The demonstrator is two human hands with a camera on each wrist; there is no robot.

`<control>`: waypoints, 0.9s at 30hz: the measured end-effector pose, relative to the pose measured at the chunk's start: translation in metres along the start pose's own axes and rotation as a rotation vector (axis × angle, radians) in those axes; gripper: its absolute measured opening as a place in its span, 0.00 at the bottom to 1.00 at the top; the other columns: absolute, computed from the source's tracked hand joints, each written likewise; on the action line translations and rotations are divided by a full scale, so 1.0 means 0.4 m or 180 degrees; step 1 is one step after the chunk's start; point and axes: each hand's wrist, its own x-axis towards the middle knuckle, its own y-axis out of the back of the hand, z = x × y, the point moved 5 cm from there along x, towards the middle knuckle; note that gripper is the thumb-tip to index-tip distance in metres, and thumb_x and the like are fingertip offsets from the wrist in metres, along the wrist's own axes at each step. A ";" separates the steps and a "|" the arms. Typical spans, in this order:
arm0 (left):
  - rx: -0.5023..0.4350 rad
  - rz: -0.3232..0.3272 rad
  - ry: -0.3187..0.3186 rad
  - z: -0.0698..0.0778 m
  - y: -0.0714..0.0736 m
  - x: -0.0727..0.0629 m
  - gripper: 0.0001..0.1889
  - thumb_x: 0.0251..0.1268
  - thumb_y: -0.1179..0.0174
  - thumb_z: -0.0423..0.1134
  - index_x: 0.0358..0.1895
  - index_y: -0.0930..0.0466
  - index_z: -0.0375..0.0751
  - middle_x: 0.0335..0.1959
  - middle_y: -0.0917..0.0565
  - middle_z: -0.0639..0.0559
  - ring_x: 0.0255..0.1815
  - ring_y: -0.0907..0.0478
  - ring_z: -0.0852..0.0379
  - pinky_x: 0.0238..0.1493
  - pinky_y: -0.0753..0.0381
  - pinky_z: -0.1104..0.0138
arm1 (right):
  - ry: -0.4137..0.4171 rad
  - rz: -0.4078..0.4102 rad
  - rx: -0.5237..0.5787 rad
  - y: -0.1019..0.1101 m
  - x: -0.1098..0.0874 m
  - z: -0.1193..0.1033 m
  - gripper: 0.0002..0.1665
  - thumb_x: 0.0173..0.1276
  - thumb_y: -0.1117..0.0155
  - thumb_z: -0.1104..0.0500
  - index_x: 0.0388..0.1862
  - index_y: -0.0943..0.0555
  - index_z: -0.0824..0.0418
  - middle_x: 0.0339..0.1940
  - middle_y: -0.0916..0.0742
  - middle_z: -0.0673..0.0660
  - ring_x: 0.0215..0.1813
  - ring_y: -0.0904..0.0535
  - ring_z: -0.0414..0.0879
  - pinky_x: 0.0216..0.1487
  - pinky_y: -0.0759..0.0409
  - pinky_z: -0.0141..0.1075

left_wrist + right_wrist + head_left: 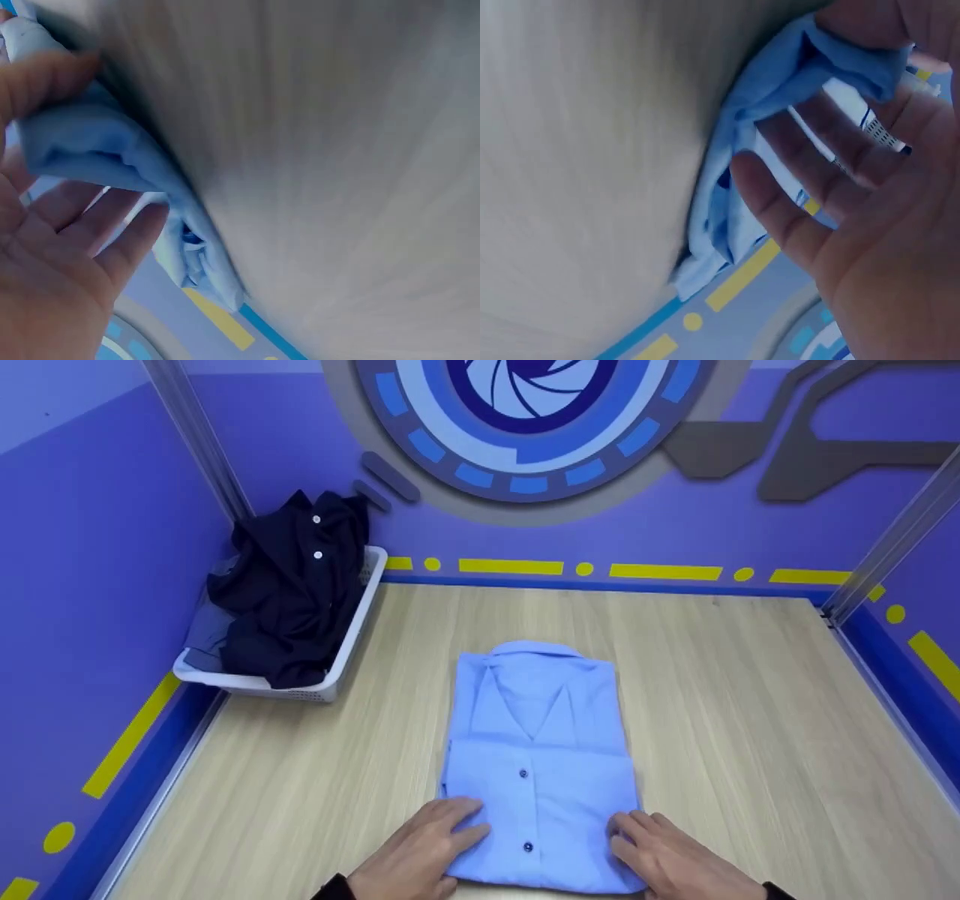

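Note:
A light blue button shirt (540, 802) lies folded on the wooden table, collar toward the back wall. Its lower part is folded up over the front, with two dark buttons showing. At the shirt's lower left edge, my left hand (427, 847) holds the fabric between thumb and fingers. The left wrist view shows the folded layers (97, 142) between that thumb and the fingers. My right hand (664, 851) grips the lower right edge with bent fingers. In the right wrist view, a fold of the shirt (780, 79) sits between thumb and fingers.
A white plastic basket (352, 641) stands at the back left, heaped with a dark garment (292, 592) with white buttons and some greyish cloth (206, 626). Blue-purple panels (450, 536) with metal corner posts enclose the wooden tabletop (750, 720) at the back and sides.

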 end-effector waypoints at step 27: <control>-0.0538 -0.0119 -0.0136 0.014 0.006 -0.020 0.22 0.55 0.30 0.37 0.57 0.11 0.47 0.62 0.17 0.38 0.64 0.20 0.40 0.63 0.20 0.53 | 0.0070 0.0322 0.0350 0.013 -0.072 0.014 0.28 0.73 0.40 0.33 0.33 0.19 0.56 0.51 0.11 0.55 0.53 0.13 0.49 0.51 0.15 0.36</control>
